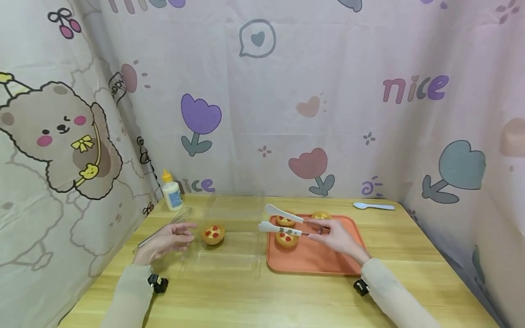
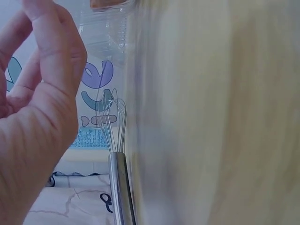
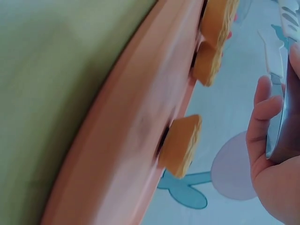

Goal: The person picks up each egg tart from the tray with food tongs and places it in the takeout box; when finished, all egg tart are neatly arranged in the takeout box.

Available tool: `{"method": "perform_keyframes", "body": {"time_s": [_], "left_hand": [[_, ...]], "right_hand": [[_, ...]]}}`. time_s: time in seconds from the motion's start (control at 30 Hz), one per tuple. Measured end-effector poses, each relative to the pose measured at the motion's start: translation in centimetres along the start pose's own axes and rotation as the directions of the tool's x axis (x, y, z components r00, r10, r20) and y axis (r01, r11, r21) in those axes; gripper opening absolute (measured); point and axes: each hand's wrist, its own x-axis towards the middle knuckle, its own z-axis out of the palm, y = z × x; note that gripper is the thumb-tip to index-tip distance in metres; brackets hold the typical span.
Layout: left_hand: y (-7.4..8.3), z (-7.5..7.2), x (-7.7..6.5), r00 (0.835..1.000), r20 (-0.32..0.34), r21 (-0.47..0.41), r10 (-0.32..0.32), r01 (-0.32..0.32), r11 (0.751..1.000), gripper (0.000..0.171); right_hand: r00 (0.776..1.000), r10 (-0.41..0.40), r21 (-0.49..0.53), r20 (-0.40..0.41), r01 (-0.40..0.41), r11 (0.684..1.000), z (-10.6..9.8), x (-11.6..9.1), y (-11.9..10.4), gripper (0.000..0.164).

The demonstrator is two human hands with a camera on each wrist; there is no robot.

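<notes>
My right hand (image 1: 338,240) grips a pair of tongs (image 1: 288,231) with white, patterned tips. Their arms are spread apart and point left, above the orange tray (image 1: 311,263). Two tarts with red pieces on top, a front tart (image 1: 286,240) and a back tart (image 1: 285,222), sit at the tray's left side, partly overlapped by the tongs. A third tart (image 1: 321,216) sits at the tray's back, near my right hand. Another tart (image 1: 213,234) lies in a clear plastic box (image 1: 229,260) with its lid raised behind. Beside that box my left hand (image 1: 169,241) hovers, fingers loosely bent around nothing.
A metal whisk (image 2: 121,187) lies behind and left of my left hand. At the back left stands a white bottle (image 1: 172,197) with a yellow cap. A pale spoon (image 1: 374,207) lies along the table's back right edge. Printed curtains (image 1: 262,100) enclose the table.
</notes>
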Motion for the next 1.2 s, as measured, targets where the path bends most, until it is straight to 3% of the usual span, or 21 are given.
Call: {"method": "perform_keyframes", "body": {"time_s": [0.13, 0.33, 0.67, 1.0, 1.2], "left_hand": [[0.2, 0.0, 0.1, 1.0, -0.016, 0.018, -0.016, 0.017, 1.0, 0.063], [0.5, -0.2, 0.3, 1.0, -0.004, 0.01, -0.019, 0.019, 1.0, 0.064], [0.2, -0.3, 0.4, 1.0, 0.008, -0.013, -0.007, 0.008, 1.0, 0.061], [0.3, 0.1, 0.2, 1.0, 0.009, -0.037, -0.007, 0.007, 0.999, 0.058], [0.4, 0.2, 0.2, 1.0, -0.003, -0.027, -0.013, 0.013, 1.0, 0.059]], "right_hand": [[1.0, -0.009, 0.031, 0.008, 0.009, 0.999, -0.8, -0.1, 0.7, 0.048], [0.999, -0.016, -0.023, -0.042, 0.015, 1.0, -2.0, -0.4, 1.4, 0.046], [0.998, -0.021, 0.028, 0.052, 0.02, 0.999, -3.4, -0.8, 2.2, 0.047], [0.999, 0.024, -0.133, 0.046, -0.017, 0.991, -4.5, -1.9, 2.6, 0.046], [0.995, 0.037, -0.146, 0.093, -0.023, 0.989, -5.1, -2.5, 2.6, 0.049]]}}
